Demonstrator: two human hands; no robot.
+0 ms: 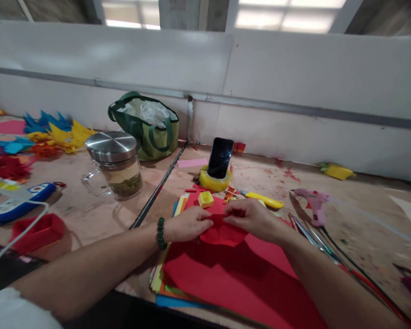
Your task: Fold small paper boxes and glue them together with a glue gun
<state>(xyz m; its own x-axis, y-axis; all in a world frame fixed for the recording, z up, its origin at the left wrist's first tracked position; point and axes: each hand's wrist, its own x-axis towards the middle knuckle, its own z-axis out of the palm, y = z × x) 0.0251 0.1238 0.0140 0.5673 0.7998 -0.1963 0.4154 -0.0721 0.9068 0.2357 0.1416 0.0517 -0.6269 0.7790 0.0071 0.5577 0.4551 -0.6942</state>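
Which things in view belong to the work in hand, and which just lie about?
Belongs:
red paper piece, held in left hand and right hand
stack of coloured sheets beneath
probably pink glue gun and yellow cutter, untouched

Apparently lying about:
lidded glass mug
green bag
phone

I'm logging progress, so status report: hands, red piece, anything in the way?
Left hand and right hand gripping the small red piece. Piece over large red sheet. Small yellow box and yellow utility knife close beyond, seemingly not blocking.
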